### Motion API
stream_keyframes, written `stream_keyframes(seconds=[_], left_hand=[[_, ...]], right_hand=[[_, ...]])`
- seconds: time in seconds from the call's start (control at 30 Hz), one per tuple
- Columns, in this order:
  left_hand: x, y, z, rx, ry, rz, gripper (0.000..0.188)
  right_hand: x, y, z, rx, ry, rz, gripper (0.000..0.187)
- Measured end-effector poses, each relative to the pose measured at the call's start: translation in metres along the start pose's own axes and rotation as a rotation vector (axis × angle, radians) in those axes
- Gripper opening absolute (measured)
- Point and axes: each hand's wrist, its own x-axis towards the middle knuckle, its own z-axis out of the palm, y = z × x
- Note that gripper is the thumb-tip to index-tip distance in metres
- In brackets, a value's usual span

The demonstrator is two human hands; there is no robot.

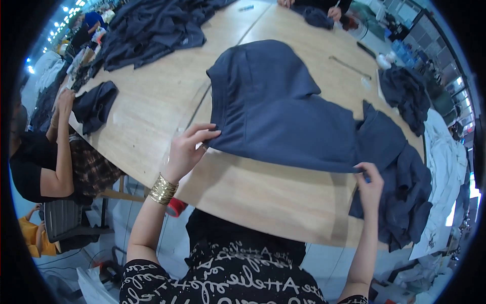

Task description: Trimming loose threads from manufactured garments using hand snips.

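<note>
A pair of dark blue-grey shorts point(283, 111) with an elastic waistband lies spread over the table point(263, 202), its waist toward the left. My left hand point(188, 147), with a gold bangle point(163, 189) on the wrist, pinches the near corner of the waistband. At the right end, the fingers of my right hand point(369, 183) grip the near edge of a leg hem. The near edge runs taut between both hands, lifted slightly off the wood. Beside my right hand, a heap of similar dark garments point(405, 187) partly hangs off the table edge.
A large dark garment pile point(157, 30) covers the far left. At left, a seated co-worker point(45, 162) handles a dark piece point(96, 106); another person's hands point(334, 12) work at the far edge. Thin tool point(349, 67), dark bundle point(405, 91) and white cloth point(443, 167) lie right.
</note>
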Motion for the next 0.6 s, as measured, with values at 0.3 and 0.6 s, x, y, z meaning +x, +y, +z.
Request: stream_keyframes(seconds=[0.3,0.6], left_hand=[[-0.037,-0.014,-0.013,-0.081,0.028,-0.343,0.028],[-0.032,0.013,0.05,0.17,-0.259,0.058,0.035]], right_hand=[[-0.019,-0.018,0.032,-0.204,-0.033,0.062,0.021],[-0.028,-0.023,0.126,-0.304,-0.104,-0.097,0.047]])
